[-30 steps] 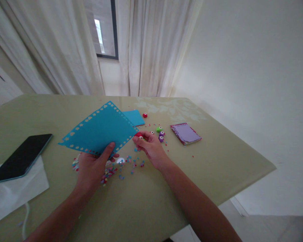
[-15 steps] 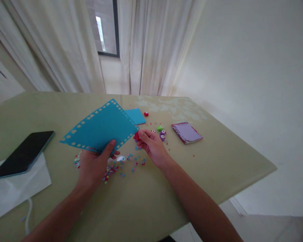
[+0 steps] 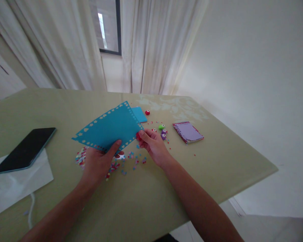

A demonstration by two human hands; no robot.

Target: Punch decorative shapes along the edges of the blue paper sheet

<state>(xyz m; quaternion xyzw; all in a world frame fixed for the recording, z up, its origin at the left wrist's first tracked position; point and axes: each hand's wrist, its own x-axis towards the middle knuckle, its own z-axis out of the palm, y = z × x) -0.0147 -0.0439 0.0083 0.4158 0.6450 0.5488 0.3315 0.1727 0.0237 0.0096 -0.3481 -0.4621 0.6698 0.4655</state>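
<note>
My left hand [image 3: 102, 161] grips a blue sheet of paper [image 3: 113, 126] near its lower edge, thumb on top. Small flower-like and other shaped holes line the sheet's edges. At the sheet's right corner, my right hand [image 3: 153, 144] is closed around a small red paper punch [image 3: 138, 136], mostly hidden by the fingers. The punch touches or nearly touches the paper edge; which one I cannot tell. Under and beside my left hand lie many tiny coloured paper cut-outs [image 3: 80, 157]. Just beyond my right hand are a green punch [image 3: 162, 127] and purple punches [image 3: 163, 136].
Another red punch [image 3: 147, 112] stands farther back, beside blue paper [image 3: 140, 115]. To the right lies a stack of purple and red punched sheets [image 3: 188, 131]. A dark phone or tablet [image 3: 25, 149] rests on white paper [image 3: 37, 178] at left, near a white cable [image 3: 31, 208].
The blue sheet and my left hand have shifted right, and the sheet has turned slightly. My right hand keeps its hold on the red punch at the sheet's corner. The view has shifted slightly.
</note>
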